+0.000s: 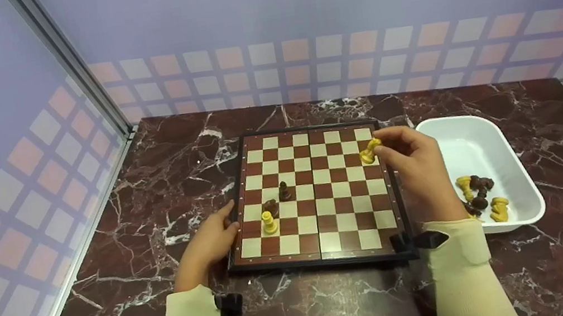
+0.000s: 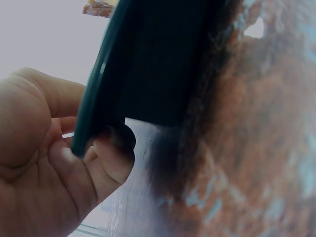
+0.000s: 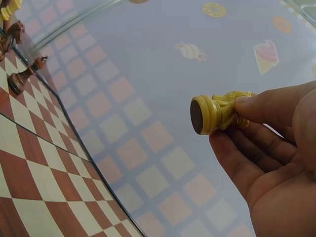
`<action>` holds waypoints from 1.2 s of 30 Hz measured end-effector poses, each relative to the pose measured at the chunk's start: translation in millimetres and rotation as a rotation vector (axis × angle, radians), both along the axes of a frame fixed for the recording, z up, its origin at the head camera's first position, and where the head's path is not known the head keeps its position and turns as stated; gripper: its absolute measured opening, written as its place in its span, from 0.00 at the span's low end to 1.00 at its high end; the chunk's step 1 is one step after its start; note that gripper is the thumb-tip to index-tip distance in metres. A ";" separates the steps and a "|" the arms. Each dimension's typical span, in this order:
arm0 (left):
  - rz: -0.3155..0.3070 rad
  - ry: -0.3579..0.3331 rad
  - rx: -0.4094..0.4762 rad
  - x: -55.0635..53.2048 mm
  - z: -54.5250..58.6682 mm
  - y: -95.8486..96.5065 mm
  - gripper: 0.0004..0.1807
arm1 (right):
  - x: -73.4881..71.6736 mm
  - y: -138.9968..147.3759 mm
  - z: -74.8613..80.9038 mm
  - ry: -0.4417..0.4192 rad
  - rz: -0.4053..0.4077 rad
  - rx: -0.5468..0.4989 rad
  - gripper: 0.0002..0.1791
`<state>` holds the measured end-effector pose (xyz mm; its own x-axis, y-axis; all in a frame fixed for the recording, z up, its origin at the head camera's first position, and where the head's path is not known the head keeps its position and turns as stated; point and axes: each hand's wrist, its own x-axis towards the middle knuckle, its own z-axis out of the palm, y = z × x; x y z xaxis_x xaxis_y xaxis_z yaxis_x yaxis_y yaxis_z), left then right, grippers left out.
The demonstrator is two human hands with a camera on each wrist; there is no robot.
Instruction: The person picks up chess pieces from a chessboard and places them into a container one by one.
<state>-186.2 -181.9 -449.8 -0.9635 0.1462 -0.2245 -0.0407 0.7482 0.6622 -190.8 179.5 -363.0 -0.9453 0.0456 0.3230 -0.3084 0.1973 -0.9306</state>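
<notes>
A chessboard [image 1: 301, 228] with red-brown and cream squares lies on the marbled table. My left hand [image 1: 210, 243] grips its left edge; in the left wrist view, the fingers curl under the dark rim [image 2: 98, 84]. Over the board's right side, my right hand [image 1: 418, 164] pinches a yellow chess knight [image 3: 217, 112] between thumb and fingers. The knight is tilted, its dark round base pointing away from the palm and off the squares. On the board's left half stand a yellow rook [image 1: 269, 223], a dark knight [image 1: 270, 206] and a dark bishop [image 1: 284, 191].
A white plastic tub [image 1: 523, 187] stands right of the board, beside my right forearm. Several yellow and dark chess pieces [image 1: 481, 186] lie loose in it. Patterned wall panels [image 1: 259, 14] enclose the table at the back and sides.
</notes>
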 end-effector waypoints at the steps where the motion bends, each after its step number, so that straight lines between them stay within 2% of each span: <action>1: -0.002 0.000 -0.001 0.0 0.0 -0.1 0.30 | -1.7 2.5 -2.2 0.003 -0.003 -0.010 0.13; 8: 0.000 0.020 0.006 -0.5 0.2 0.5 0.30 | -10.3 17.7 -14.4 0.032 -0.054 -0.107 0.14; 22: -0.005 0.030 -0.004 -1.0 1.1 0.4 0.30 | -8.9 38.1 -12.1 0.051 -0.117 -0.273 0.13; 27: 0.002 0.020 0.007 -0.9 0.3 0.4 0.30 | -8.2 44.7 -12.7 0.053 -0.138 -0.293 0.13; 36: 0.002 0.043 -0.010 -0.6 0.0 1.0 0.30 | -7.9 54.6 -13.1 0.060 -0.177 -0.356 0.13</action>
<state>-186.9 -180.9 -449.8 -0.9725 0.1422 -0.1843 -0.0139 0.7549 0.6557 -198.7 234.0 -376.1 -0.8926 0.3255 0.3120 -0.3546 -0.0794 -0.9316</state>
